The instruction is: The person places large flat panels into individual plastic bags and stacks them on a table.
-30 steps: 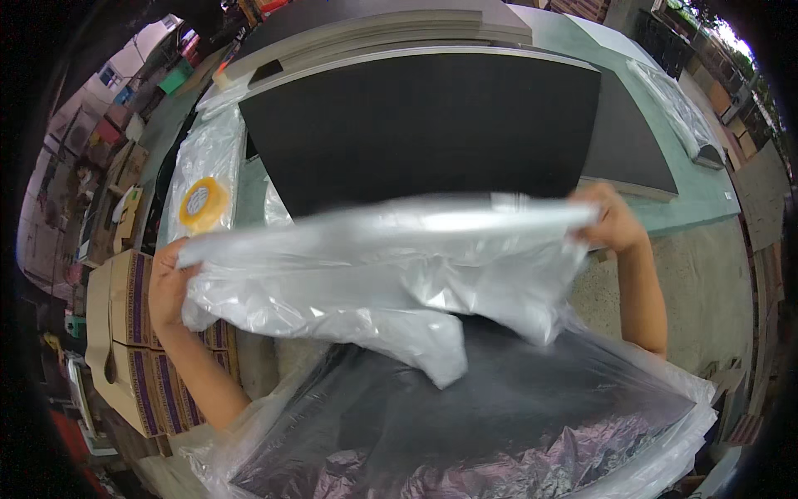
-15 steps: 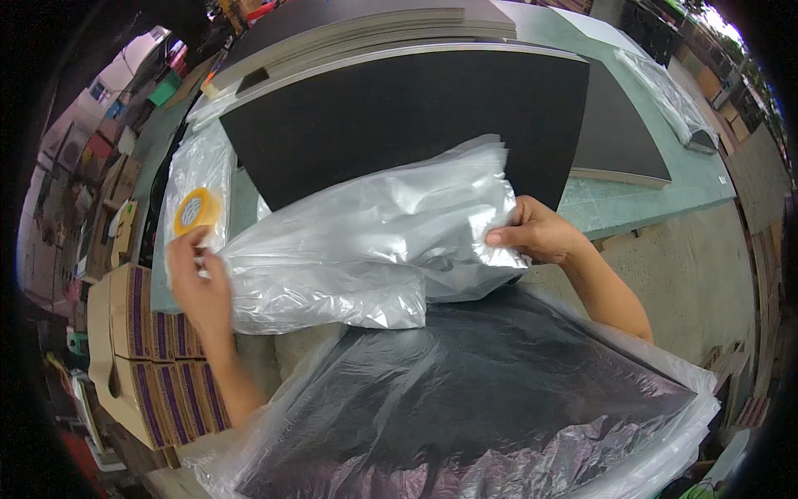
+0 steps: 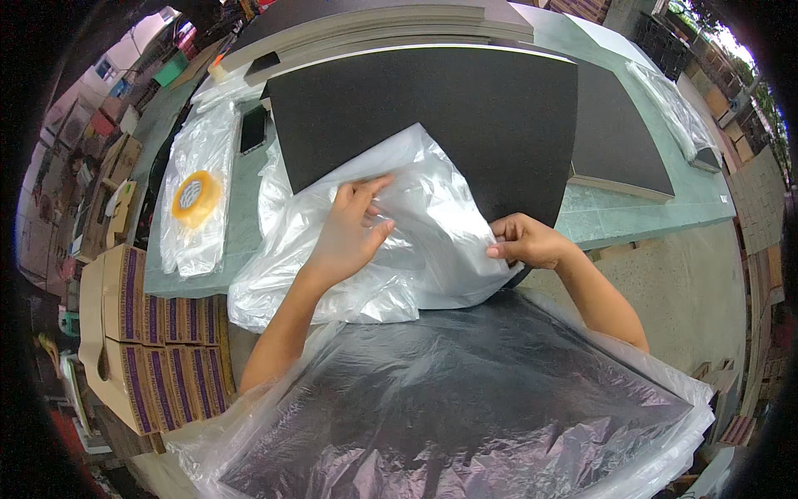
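A crumpled clear plastic bag (image 3: 440, 224) lies bunched against the front of a large black panel (image 3: 474, 108). My right hand (image 3: 532, 241) pinches the bag's right edge between thumb and fingers, beside the panel's lower right. Over the middle of the bag, my left hand (image 3: 349, 229) has its fingers spread and the thumb apart; whether it presses on the film I cannot tell. Closer to me, another dark panel (image 3: 465, 366) sits inside clear plastic film, its loose edges spreading out at both sides. The black panel's lower edge is hidden behind the bag.
A yellow tape roll (image 3: 197, 200) rests on folded plastic bags (image 3: 183, 249) at the left of the green table (image 3: 615, 212). Nearby lies a phone (image 3: 253, 130). Stacked panels (image 3: 374, 37) stand behind, and a wrapped bundle (image 3: 677, 112) lies far right. Cartons (image 3: 154, 333) are piled lower left.
My left hand has moved right, from the bag's left end to its middle, and its fingers have spread. The bag's top has shifted left into a peak. My right hand keeps its pinch.
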`<state>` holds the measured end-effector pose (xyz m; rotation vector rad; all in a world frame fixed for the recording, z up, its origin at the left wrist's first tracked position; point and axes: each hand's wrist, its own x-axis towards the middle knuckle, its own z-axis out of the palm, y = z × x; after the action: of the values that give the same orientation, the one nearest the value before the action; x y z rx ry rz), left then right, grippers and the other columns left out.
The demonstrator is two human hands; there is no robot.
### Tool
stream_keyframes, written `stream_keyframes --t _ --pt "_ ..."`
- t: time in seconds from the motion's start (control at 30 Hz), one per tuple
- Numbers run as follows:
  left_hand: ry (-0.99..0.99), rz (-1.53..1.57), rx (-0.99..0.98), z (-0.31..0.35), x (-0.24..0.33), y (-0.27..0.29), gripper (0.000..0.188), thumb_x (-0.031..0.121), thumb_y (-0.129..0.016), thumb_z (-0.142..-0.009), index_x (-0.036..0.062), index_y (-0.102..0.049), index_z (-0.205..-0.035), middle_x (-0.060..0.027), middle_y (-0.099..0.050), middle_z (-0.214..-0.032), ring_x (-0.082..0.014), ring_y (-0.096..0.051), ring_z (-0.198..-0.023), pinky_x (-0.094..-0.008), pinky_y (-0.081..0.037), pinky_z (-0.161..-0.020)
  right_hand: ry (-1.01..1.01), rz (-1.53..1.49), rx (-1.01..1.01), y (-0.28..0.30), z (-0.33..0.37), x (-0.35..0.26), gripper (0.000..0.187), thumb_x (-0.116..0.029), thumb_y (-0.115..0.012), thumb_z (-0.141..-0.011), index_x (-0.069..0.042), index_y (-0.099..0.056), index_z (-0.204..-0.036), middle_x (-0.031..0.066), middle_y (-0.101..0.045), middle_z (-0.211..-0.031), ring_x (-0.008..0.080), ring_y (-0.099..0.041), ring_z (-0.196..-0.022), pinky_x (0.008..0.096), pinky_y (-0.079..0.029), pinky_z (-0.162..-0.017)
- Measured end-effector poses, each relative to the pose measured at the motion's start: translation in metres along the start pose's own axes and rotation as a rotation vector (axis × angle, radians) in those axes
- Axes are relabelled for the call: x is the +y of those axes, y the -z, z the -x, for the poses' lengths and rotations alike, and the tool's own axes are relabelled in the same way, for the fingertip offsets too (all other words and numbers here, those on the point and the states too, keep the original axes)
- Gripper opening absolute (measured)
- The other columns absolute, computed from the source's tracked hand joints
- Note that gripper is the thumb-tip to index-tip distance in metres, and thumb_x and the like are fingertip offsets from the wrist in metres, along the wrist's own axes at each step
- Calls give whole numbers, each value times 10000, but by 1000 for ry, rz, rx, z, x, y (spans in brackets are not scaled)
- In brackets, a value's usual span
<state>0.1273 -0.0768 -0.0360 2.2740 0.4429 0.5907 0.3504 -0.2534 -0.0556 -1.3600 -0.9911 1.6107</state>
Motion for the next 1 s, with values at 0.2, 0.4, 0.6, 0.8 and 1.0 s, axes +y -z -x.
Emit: stream_keyframes --t 0.2,0.4,0.6,0.8,1.0 --pt "-34 -96 21 5 13 -7 492 158 -645 -712 68 -462 -1159 -150 -464 -1007 -189 -503 -780 -290 -445 -716 14 -134 -54 -1 -15 12 250 -118 -654 -720 32 -584 -908 44 -605 -785 88 -550 -676 206 -444 -625" --pt "115 317 -156 20 49 -40 531 109 -697 -674 68 -448 -1141 -88 -514 -971 -88 -511 -738 -230 -440 -561 153 -225 10 -57 -42 -5 225 -179 -671 -718 -8 -577 -831 6 -561 -665 62 -487 -557 186 -372 -501" --pt "207 480 -117 20 40 -23 472 38 -639 -710 16 -431 -1133 -77 -537 -1000 -96 -508 -859 -216 -424 -700 180 -326 91 -38 -22 -19 278 -292 -635 -756 -26 -562 -794 5 -517 -616 66 -463 -583 193 -356 -539" --pt "101 385 -124 19 39 -25 482 46 -640 -711 18 -455 -1155 -105 -543 -1027 -129 -522 -868 -240 -425 -733 243 -203 19 -47 -20 -25 253 -241 -578 -795 1 -587 -871 74 -601 -837 134 -551 -766 275 -423 -715" --pt "103 429 -87 26 41 -27 386 84 -610 -738 33 -514 -1108 -123 -572 -985 -166 -554 -828 -275 -441 -682 173 -369 -27 -52 -24 -28 231 -208 -552 -814 -1 -575 -915 83 -603 -858 150 -558 -813 279 -425 -754"
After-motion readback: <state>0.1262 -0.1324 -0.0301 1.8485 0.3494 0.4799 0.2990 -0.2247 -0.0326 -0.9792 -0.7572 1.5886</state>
